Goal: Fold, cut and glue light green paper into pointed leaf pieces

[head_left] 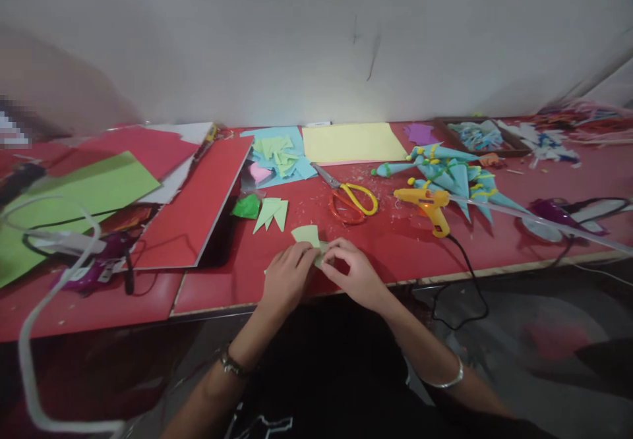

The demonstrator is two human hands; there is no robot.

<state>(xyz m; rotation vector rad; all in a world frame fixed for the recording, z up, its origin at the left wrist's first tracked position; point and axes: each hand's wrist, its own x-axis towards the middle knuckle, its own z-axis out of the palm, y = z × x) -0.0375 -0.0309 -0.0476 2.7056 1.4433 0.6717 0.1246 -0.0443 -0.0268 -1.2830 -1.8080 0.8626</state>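
Between my hands at the table's front edge is a pale green paper piece (306,234), its upper part fanning out above my fingers. My left hand (290,269) is closed on it from the left. The fingertips of my right hand (354,269) pinch its right side. Just beyond my left hand lie several pale green pointed paper pieces (271,215). A green packet (246,206) rests beside them. Scissors (364,200) with yellow and red handles lie farther back, and a yellow glue gun (429,208) is to the right.
Blue paper cones (448,174) are heaped behind the glue gun. Green strips (277,155) lie on blue paper, beside a yellow sheet (353,142). A red board (198,208) and coloured sheets cover the left. A brown tray (517,146) stands back right. Black cord (467,264) hangs over the edge.
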